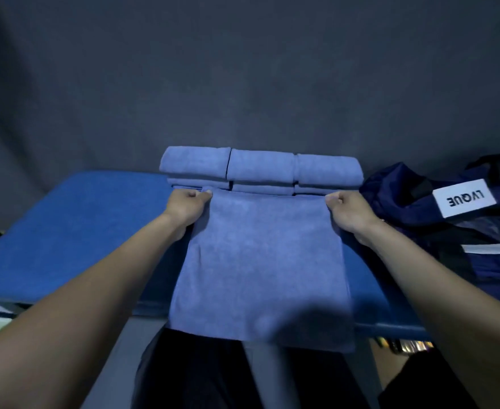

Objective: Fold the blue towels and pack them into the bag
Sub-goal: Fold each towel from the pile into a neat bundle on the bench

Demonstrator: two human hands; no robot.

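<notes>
A blue towel [260,261] lies spread on the blue table [74,225], its near edge hanging over the table's front. My left hand [188,206] pinches its far left corner and my right hand [347,212] pinches its far right corner. Just beyond the towel, folded blue towels [260,168] stand in stacks side by side along the table's back edge. A dark navy bag [437,219] with a white label lies on the table to the right, beside my right hand.
A dark grey wall rises right behind the table. At the far left edge sit some yellow and green objects below table level. My legs in dark clothing show under the table's front edge.
</notes>
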